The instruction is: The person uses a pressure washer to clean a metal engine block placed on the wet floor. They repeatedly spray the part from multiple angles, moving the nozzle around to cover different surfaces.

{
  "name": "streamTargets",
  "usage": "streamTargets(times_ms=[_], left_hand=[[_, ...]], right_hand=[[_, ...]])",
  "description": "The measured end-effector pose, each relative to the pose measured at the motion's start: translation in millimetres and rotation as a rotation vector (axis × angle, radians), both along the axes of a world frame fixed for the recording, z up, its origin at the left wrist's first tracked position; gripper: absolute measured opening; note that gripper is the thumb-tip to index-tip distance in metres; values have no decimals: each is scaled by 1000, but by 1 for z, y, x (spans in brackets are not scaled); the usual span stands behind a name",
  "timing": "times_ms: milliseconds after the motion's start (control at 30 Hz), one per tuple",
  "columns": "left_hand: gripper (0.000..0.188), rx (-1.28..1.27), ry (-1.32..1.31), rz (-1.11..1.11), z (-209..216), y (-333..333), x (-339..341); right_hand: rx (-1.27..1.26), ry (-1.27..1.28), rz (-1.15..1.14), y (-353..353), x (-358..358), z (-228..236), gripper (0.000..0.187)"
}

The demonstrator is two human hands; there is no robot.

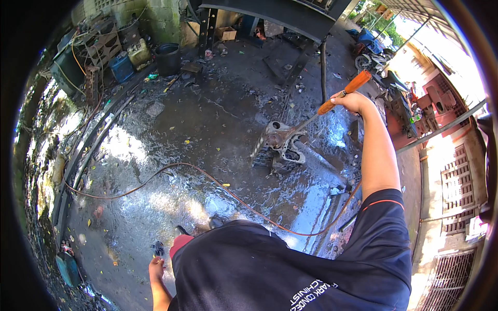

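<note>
My right hand [353, 102] is stretched out ahead and to the right, its fingers wrapped round the orange handle of a long tool [358, 82]. The tool slants down to the left, and its thin shaft reaches a greasy metal casting [282, 142] on the wet ground. This casting has several openings and looks like an engine part; where the tool's tip ends is hard to make out. Low at the left, my left hand [156, 269] hangs by my side with its fingers curled; what they hold, if anything, is hidden. Just beyond it shows a small dark thing [158, 249].
A brown hose [179, 164] curves across the ground between me and the casting. Long dark bars [98, 140] run along the left. A black bucket [168, 59] and a blue container [122, 68] stand back left. Ahead rises a steel frame [280, 18]; motorcycles [368, 57] are parked far right.
</note>
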State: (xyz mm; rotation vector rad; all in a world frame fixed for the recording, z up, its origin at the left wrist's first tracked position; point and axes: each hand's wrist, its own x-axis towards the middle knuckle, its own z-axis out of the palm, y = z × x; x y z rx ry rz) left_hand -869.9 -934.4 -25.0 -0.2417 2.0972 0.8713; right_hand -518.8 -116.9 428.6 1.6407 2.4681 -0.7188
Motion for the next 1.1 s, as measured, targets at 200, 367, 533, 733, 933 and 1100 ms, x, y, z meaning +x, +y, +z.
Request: streamTargets(times_ms=[200, 367, 533, 733, 933, 1100], left_hand=[[46, 8, -14, 29, -5, -16, 12], [45, 48, -31, 51, -11, -24, 13], [44, -24, -64, 9, -8, -22, 3], [44, 35, -15, 1, -6, -31, -18], [42, 14, 5, 4, 3, -53, -43], [42, -47, -50, 28, 0, -73, -66]], right_hand=[[-24, -19, -3, -1, -4, 1, 35], [-32, -10, -3, 2, 1, -5, 35], [-31, -14, -78, -8, 5, -8, 35], [-59, -24, -159, -23, -4, -10, 37], [-38, 1, -221, -39, -17, -17, 38], [-30, -13, -236, -56, -30, -17, 36]])
